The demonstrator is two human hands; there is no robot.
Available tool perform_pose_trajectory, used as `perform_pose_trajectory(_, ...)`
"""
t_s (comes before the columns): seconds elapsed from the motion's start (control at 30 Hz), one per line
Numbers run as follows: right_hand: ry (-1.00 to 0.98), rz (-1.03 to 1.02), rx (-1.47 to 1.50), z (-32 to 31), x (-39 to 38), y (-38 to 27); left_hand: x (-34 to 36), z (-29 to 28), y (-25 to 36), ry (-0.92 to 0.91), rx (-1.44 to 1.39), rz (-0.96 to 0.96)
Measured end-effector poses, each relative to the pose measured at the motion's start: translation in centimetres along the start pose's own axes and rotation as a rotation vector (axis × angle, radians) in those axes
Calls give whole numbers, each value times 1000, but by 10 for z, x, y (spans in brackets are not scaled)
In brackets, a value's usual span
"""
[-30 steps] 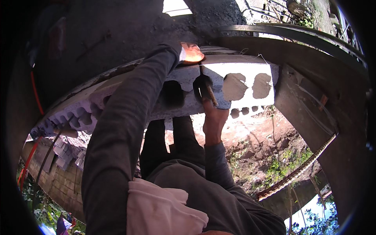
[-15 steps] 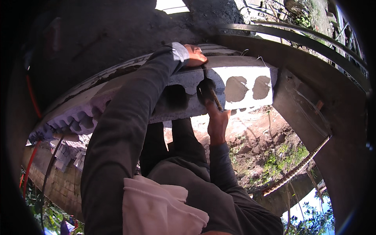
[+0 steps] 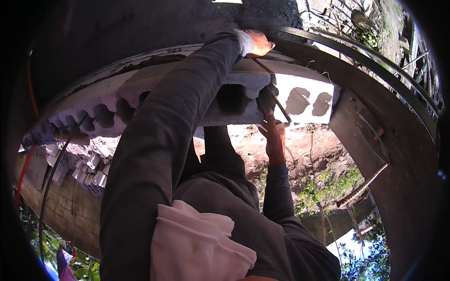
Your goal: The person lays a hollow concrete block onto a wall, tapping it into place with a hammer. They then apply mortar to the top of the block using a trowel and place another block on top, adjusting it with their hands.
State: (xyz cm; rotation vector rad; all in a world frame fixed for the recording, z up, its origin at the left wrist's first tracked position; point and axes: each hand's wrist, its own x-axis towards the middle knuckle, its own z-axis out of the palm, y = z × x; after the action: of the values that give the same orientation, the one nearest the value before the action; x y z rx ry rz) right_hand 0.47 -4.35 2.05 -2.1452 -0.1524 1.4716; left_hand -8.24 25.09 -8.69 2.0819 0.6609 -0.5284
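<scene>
A row of grey hollow concrete blocks (image 3: 187,110) crosses in front of me, its open cells facing me. My left hand (image 3: 260,43) reaches over to the far edge of the row, fingers folded; what lies under them is hidden. My right hand (image 3: 276,138) is at the near side, fingers raised and apart in front of a cell of the sunlit end block (image 3: 314,83). Close beside its fingertips is the near end of a thin steel rod (image 3: 282,108), which slants back across the block toward my left hand. The right hand looks open.
A dark concrete beam or column (image 3: 375,117) stands at the right, with a piece of rebar (image 3: 363,186) beside it. A curved rail (image 3: 337,44) runs at the far right. Stacked blocks (image 3: 91,173), a red hose (image 3: 29,164) and a dark cable (image 3: 52,182) are at the left.
My left hand has moved farther away and to the right. The right hand has shifted right, and its fingers now stand apart beside the rod. The whole view has shifted slightly.
</scene>
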Motion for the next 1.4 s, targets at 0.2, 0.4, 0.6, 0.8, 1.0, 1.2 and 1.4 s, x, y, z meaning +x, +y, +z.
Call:
perform_pose_trajectory(0.2,-475,-280,-290,-2,-90,-71,-168,-30,54,535,-613,-29)
perform_pose_trajectory(0.4,-633,-948,658,134,-71,-266,-304,39,89,-238,-1327,-61)
perform_pose_trajectory(0.6,-732,-666,-82,245,56,-393,-254,180,131,13,-1579,1)
perform_pose_trajectory(0.8,-912,-247,-194,162,189,-276,-157,244,191,435,-1838,-273)
perform_pose_trajectory(1.0,-815,253,-82,104,266,-197,-107,223,198,573,-2336,-106)
perform_pose_trajectory(1.2,-701,67,-111,97,270,-126,-87,203,201,818,-2360,-141)
perform_pose_trajectory(1.4,-802,280,-131,109,275,-187,-70,204,216,897,-2327,-157)
